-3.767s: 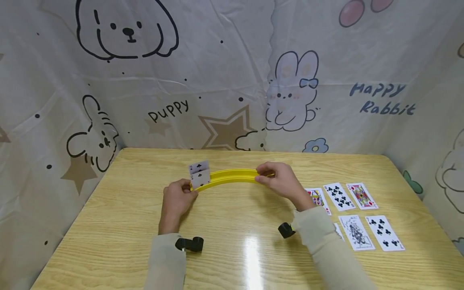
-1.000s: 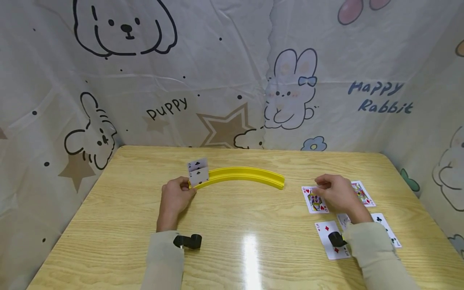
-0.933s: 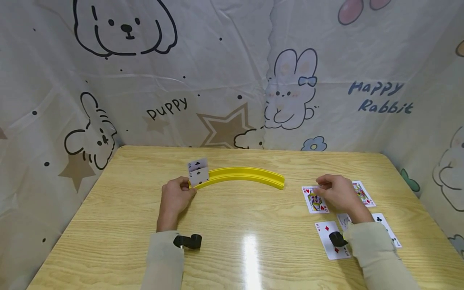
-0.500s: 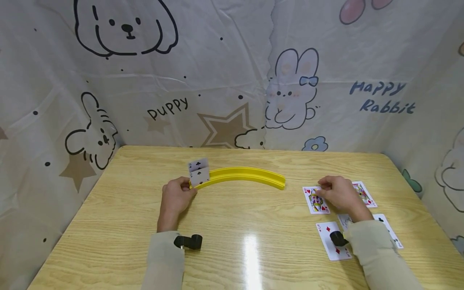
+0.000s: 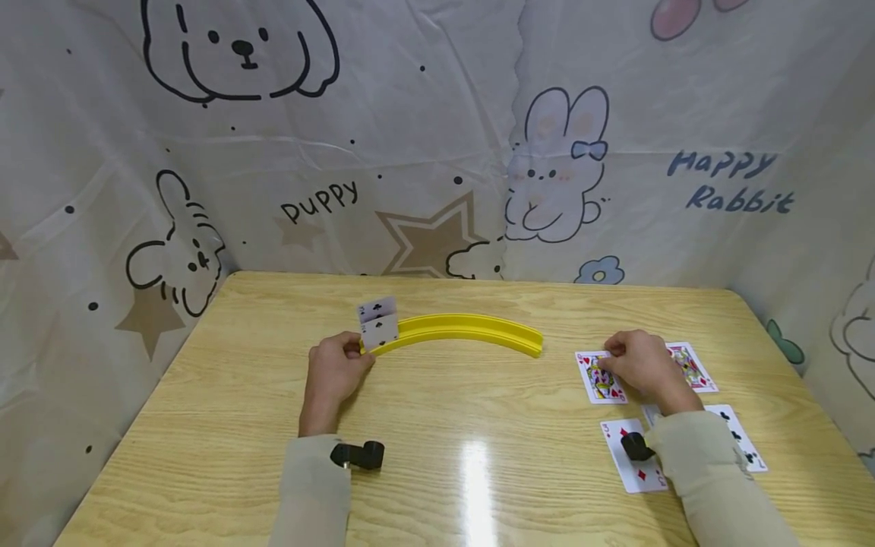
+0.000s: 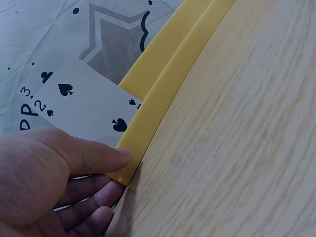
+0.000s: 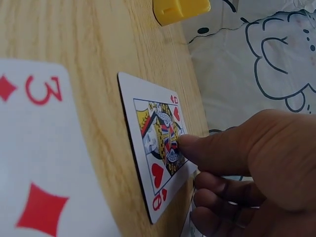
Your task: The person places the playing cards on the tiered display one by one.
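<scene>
My left hand (image 5: 335, 372) pinches the left end of a curved yellow card holder (image 5: 472, 327), thumb in front and fingers behind in the left wrist view. Two overlapping playing cards stand in its slots at that end: a two of spades (image 6: 91, 101) in front and a three of clubs (image 5: 376, 305) behind. Over on the right, my right hand (image 5: 642, 368) has its thumb on the face of a queen of hearts (image 7: 160, 143), near one edge. The curled fingers sit at that edge, pinching it; the card's underside is hidden.
A three of diamonds (image 5: 632, 456) lies nearer me. Right of it are a face card with diamonds (image 5: 693, 367), a clubs card (image 5: 741, 441) and a mostly covered card (image 5: 651, 414). A printed curtain (image 5: 437, 152) rises behind the wooden table (image 5: 424, 456).
Since the oldest frame, my right hand has left the holder's right end and moved right to the queen of hearts. Over the last second it stays there. My left hand keeps its place.
</scene>
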### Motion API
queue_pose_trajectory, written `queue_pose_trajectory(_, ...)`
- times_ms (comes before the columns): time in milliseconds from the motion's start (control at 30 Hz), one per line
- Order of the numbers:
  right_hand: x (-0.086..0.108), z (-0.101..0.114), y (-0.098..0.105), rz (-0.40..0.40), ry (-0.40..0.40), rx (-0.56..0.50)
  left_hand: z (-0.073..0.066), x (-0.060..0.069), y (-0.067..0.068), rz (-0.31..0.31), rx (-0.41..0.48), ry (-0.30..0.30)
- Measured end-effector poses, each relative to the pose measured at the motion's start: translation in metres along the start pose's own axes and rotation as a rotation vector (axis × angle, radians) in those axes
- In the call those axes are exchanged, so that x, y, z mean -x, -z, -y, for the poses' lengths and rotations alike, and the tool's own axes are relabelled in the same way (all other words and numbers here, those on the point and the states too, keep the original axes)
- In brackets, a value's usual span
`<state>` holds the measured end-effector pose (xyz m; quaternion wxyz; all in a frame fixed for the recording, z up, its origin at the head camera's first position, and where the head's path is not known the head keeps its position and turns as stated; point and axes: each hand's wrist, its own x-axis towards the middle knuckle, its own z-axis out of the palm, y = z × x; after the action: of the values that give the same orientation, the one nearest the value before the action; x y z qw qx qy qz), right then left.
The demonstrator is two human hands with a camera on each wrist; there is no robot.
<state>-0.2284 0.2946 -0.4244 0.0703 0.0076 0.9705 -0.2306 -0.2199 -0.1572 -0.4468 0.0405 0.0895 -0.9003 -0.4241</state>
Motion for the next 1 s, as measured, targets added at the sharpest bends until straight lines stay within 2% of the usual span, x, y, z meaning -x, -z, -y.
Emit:
queue_pose_trajectory(167, -0.0001, 0.0, 0.0017, 0.007, -0.001, 0.017, -0.0003, 0.0001, 0.0009, 0.0, -0.005, -0.002)
queue_pose_trajectory(467, 0.0002, 0.0012, -0.0012, 0.012, -0.023, -0.023, -0.0006, -0.0006, 0.0011, 0.004, -0.001, 0.002)
queue_pose_trajectory(1000, 0.0002, 0.0045, -0.0051, -0.042, -0.026, -0.049, 0.0008, -0.0018, -0.0002, -0.004, -0.009, 0.01)
